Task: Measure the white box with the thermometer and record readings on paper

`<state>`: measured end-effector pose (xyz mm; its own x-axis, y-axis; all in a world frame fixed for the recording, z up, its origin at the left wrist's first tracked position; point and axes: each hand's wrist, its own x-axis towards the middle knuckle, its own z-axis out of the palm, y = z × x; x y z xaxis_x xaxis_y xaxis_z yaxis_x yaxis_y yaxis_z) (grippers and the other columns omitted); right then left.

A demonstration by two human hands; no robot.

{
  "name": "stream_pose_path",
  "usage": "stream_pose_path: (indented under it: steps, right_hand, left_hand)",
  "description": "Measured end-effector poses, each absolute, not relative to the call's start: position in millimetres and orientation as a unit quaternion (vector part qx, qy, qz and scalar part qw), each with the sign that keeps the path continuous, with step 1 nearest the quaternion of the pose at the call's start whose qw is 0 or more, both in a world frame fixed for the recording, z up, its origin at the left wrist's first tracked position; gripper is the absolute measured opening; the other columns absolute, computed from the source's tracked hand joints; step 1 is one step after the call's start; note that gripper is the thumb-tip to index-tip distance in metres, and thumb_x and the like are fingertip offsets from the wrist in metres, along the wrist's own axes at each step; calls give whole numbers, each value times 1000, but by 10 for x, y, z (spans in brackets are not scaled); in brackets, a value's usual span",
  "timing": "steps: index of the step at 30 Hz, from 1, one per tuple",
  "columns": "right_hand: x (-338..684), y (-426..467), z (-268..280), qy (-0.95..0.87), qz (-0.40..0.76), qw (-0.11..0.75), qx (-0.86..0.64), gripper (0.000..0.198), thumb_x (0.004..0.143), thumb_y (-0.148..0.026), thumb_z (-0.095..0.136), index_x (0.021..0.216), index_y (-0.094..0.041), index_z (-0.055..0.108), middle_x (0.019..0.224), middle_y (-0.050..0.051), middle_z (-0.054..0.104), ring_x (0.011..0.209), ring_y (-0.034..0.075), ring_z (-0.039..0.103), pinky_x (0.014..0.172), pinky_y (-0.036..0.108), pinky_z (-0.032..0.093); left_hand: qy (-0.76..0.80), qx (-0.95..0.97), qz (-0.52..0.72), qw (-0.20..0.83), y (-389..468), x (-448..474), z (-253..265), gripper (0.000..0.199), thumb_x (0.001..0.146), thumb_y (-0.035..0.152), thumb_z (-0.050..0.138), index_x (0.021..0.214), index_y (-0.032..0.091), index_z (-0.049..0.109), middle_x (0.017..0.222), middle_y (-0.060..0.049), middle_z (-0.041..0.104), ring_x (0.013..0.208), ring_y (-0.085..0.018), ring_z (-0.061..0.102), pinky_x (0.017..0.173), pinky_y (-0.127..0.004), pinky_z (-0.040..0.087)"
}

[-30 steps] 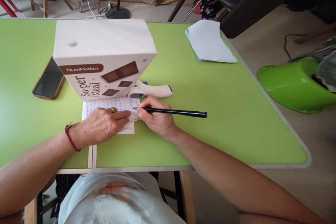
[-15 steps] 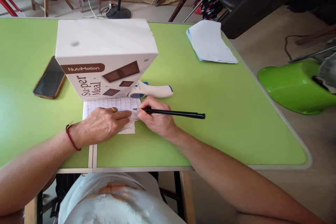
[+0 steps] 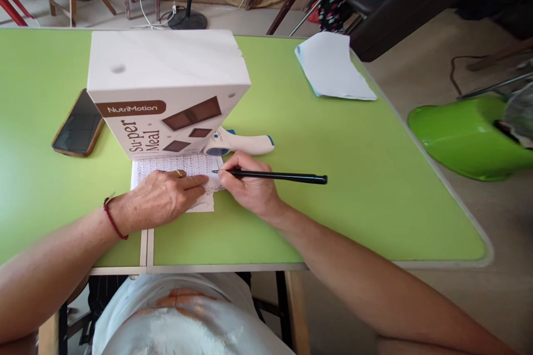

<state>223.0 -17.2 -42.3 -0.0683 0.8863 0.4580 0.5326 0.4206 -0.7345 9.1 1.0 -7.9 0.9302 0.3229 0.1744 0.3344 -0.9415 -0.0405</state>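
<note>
A black pen (image 3: 287,177) is pinched in my right hand (image 3: 252,188), its tip on a sheet of paper (image 3: 200,164) covered in rows of small handwriting. My left hand (image 3: 164,197) lies flat over the left and middle of that sheet, fingers stretched toward the pen tip; it hides much of the writing. Just beyond the paper stands a white box (image 3: 166,100) with brown print reading NutriMotion Su-per Meal. A white and blue handheld device (image 3: 250,145), like an infrared thermometer, lies behind my right hand, partly hidden by the box.
On the green table (image 3: 353,177), a phone (image 3: 79,125) lies left of the box. Folded white paper (image 3: 335,66) rests near the far right corner. Beyond the right edge is a bright green plastic bin or stool (image 3: 466,136). A fan base (image 3: 188,19) stands on the floor behind.
My right hand and the pen have shifted very slightly, the pen's back end moving a little right and up. My left hand stays in place.
</note>
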Motion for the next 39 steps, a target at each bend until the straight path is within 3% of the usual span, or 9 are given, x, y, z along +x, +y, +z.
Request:
stream_pose_path:
  steps: [12, 20, 27, 32, 35, 39]
  right_hand:
    - [2242, -170, -435, -699, 193, 462, -511, 14, 73, -15, 55, 65, -23, 48, 53, -5, 54, 45, 10, 48, 46, 22, 40]
    - [2242, -181, -412, -707, 199, 437, -520, 13, 72, -17, 54, 64, -23, 47, 53, -5, 54, 45, 10, 47, 45, 23, 39]
    - [2292, -153, -340, -682, 103, 479, -543, 12, 73, -20, 57, 66, -25, 48, 54, -4, 56, 47, 12, 48, 47, 26, 42]
    - [2418, -139, -231, -712, 63, 448, -537, 10, 71, -14, 59, 73, -24, 57, 66, -1, 64, 57, 15, 58, 54, 28, 48]
    - [2505, -165, -178, -767, 35, 388, -510, 12, 73, -11, 58, 74, -22, 61, 67, 2, 66, 61, 16, 60, 56, 29, 48]
    - [2585, -196, -155, -811, -25, 265, -522, 13, 74, -9, 58, 73, -20, 65, 66, 4, 67, 61, 18, 60, 55, 30, 44]
  left_hand:
    - [-168, -981, -96, 29, 9, 104, -85, 21, 94, 14, 49, 105, 16, 67, 128, 3, 64, 72, -17, 61, 54, -32, 51]
    - [-163, -982, -90, 25, 15, 102, -73, 22, 96, 14, 46, 105, 16, 67, 128, -2, 65, 72, -16, 62, 56, -31, 51]
    - [-170, -981, -97, 19, 13, 99, -94, 24, 97, 15, 44, 106, 15, 66, 127, -5, 65, 74, -16, 64, 58, -30, 51]
    - [-160, -980, -114, 11, 15, 97, -104, 25, 97, 13, 43, 106, 13, 66, 126, -5, 66, 75, -16, 66, 60, -31, 52]
    - [-150, -978, -144, 9, 37, 96, -70, 27, 100, 15, 39, 96, 13, 66, 113, -6, 71, 73, -15, 66, 60, -29, 51]
    - [-153, -956, -251, 10, 74, 48, 95, 30, 101, 28, 45, 78, 15, 60, 75, -4, 68, 63, -14, 62, 57, -26, 49]
